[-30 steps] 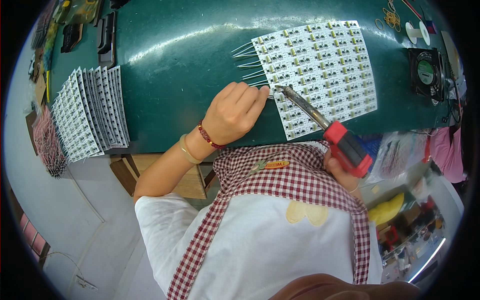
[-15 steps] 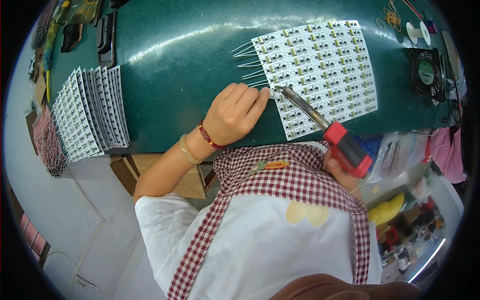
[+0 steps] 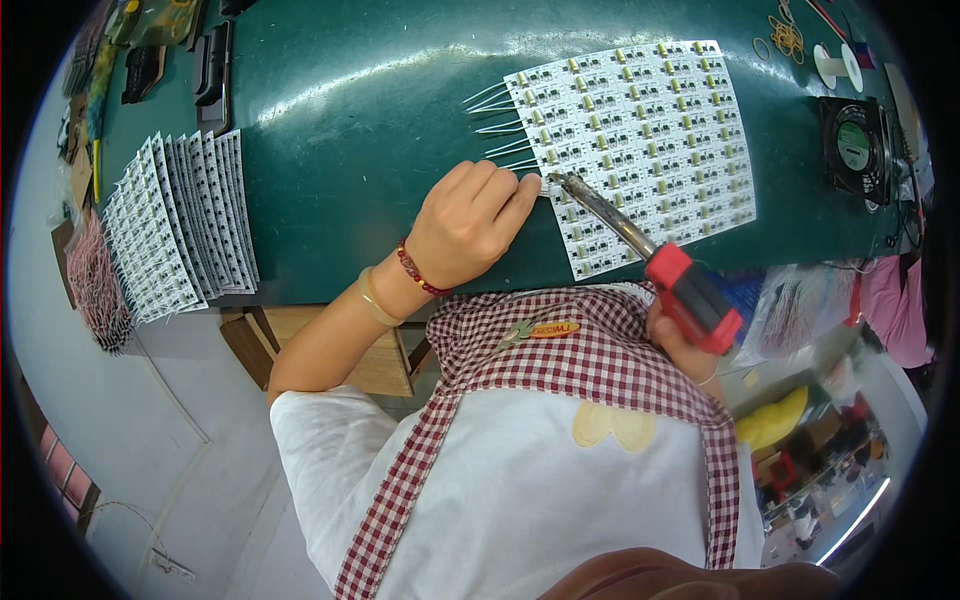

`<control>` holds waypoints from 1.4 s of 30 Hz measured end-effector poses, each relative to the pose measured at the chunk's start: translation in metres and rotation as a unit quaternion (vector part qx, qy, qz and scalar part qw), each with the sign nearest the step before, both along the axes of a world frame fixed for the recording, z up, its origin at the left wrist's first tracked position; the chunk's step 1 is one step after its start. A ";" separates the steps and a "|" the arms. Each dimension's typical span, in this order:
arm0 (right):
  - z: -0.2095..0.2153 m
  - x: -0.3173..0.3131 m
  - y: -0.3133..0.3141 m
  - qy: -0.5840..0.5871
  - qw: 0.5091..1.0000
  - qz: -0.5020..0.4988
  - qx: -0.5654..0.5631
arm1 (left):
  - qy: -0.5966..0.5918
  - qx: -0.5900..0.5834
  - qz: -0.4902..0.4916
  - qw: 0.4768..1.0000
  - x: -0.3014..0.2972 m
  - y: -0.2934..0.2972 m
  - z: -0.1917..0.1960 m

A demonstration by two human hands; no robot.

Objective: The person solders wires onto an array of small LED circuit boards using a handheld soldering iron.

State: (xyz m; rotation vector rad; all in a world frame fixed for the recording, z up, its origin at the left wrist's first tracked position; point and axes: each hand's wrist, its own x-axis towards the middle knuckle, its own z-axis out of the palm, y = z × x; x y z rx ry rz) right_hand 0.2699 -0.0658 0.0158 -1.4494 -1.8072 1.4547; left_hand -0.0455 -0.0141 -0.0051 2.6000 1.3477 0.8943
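A white sheet of small circuit boards (image 3: 650, 150) lies on the green table, covered in rows of black and yellowish parts. Thin white wires (image 3: 490, 100) stick out from its left edge. My left hand (image 3: 465, 222) is closed in a pinch at that edge, on what looks like another white wire; the fingers hide most of it. A soldering iron (image 3: 690, 297) with a red and black handle is gripped in my right hand (image 3: 683, 350), which the handle partly covers. The iron's dark tip meets the sheet's left edge just beside my left fingertips.
Several similar board sheets (image 3: 200, 220) stand in a row at the left, beside a bundle of reddish wires (image 3: 97, 275). A black fan (image 3: 853, 150), a white spool (image 3: 838, 67) and rubber bands (image 3: 785, 40) are on the right. The table's front edge runs by my apron.
My left hand and the iron's tip have shifted very slightly, toward the left. The sheet stays where it was.
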 end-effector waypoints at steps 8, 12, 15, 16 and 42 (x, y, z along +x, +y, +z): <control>0.000 0.007 -0.004 -0.021 0.999 0.010 0.043 | 0.002 -0.008 0.005 1.000 0.001 0.001 0.001; -0.003 0.013 -0.010 -0.019 1.000 -0.010 0.010 | 0.003 -0.006 0.008 1.000 0.000 0.001 0.001; -0.002 0.012 -0.012 0.003 1.000 -0.026 -0.013 | 0.004 -0.010 0.008 1.000 -0.001 0.001 -0.001; -0.002 0.011 -0.012 0.001 0.999 -0.031 -0.008 | -0.008 -0.010 0.003 1.000 -0.002 0.001 -0.001; -0.007 0.015 -0.014 -0.017 0.998 -0.008 0.052 | -0.012 0.001 -0.017 1.000 0.004 -0.001 0.000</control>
